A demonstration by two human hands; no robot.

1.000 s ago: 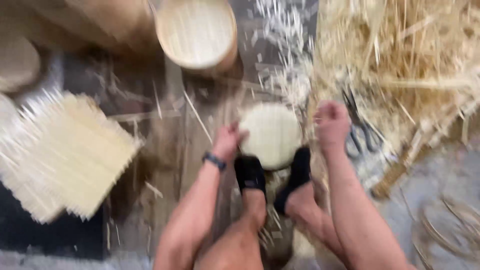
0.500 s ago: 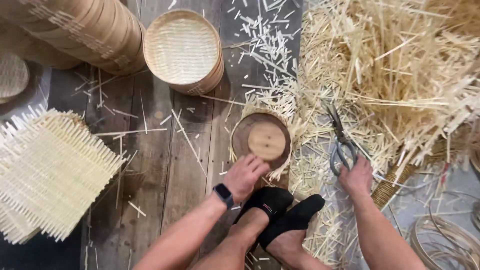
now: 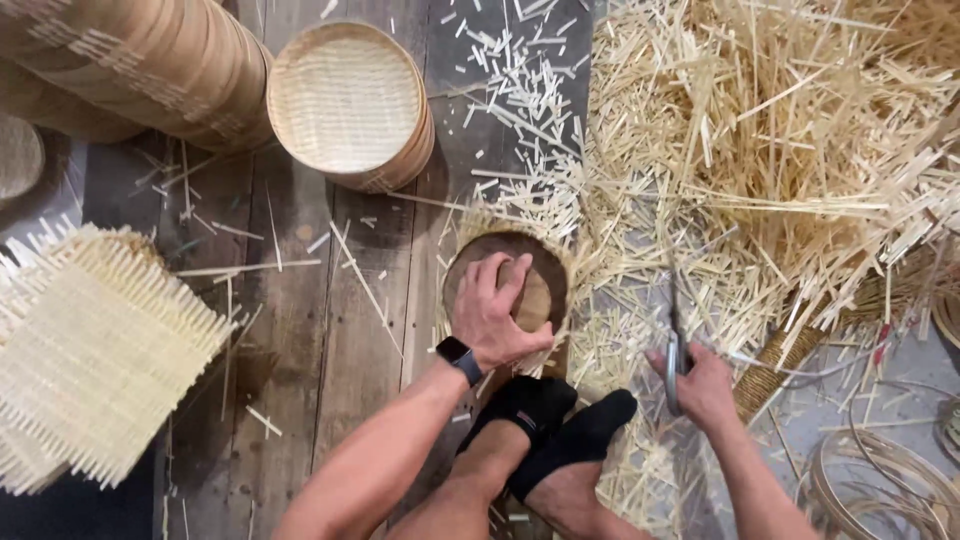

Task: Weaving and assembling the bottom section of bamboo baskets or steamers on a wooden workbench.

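- The left hand (image 3: 497, 312), with a black watch (image 3: 459, 358) on its wrist, lies palm down on a round dark-brown wooden disc (image 3: 540, 290), its fingers spread a little and curled over the disc's pale centre.
- The disc sits inside a small round basket of pale woven bamboo strips (image 3: 560, 262), whose untrimmed strip ends stick out around the rim; the basket rests on the grey plank floor (image 3: 300, 330), just ahead of the person's feet.
- The right hand (image 3: 703, 388) is closed around the handles of a pair of grey metal shears (image 3: 674, 345), fingers clamped on them; the blades point up and away from the person, beside the basket's right edge. I cannot tell whether the blades are parted.
- Two feet in black socks (image 3: 560, 430) are pressed together between the forearms, toes near the basket's lower rim.
- A large heap of pale bamboo offcuts (image 3: 780, 150) covers the floor to the right, and short cut pieces are scattered above the basket.
- A finished round woven bamboo tray (image 3: 345, 100) stands at the top, leaning against a stack of similar round trays (image 3: 130, 65) at top left.
- A square mat of woven pale bamboo strips (image 3: 90, 350) with loose ends lies at the left.
- Coils of thin cane (image 3: 880, 480) lie at the lower right.
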